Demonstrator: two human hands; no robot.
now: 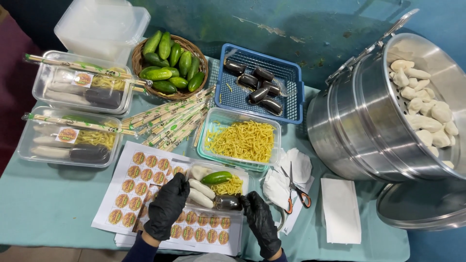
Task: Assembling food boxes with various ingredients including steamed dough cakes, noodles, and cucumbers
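Both my hands wear black gloves. My left hand (pixel 166 205) grips the left side of a clear plastic food box (pixel 245 180) near the table's front edge. My right hand (pixel 260 221) holds the box's front right corner. Inside lie white dumpling rolls (pixel 201 188), a green cucumber (pixel 216 177), yellow noodles (pixel 230 186) and a dark sauce sachet (pixel 227 202). The box rests on sheets of round orange stickers (pixel 141 184).
Two packed, lidded boxes (pixel 80 87) with chopsticks on top lie at the left. Wrapped chopsticks (pixel 170 121), a cucumber basket (pixel 170 60), a blue sachet basket (pixel 291 92), a noodle tub (pixel 242 140), scissors (pixel 297 191), napkins (pixel 341 209) and a steel steamer (pixel 359 121) of dumplings surround them.
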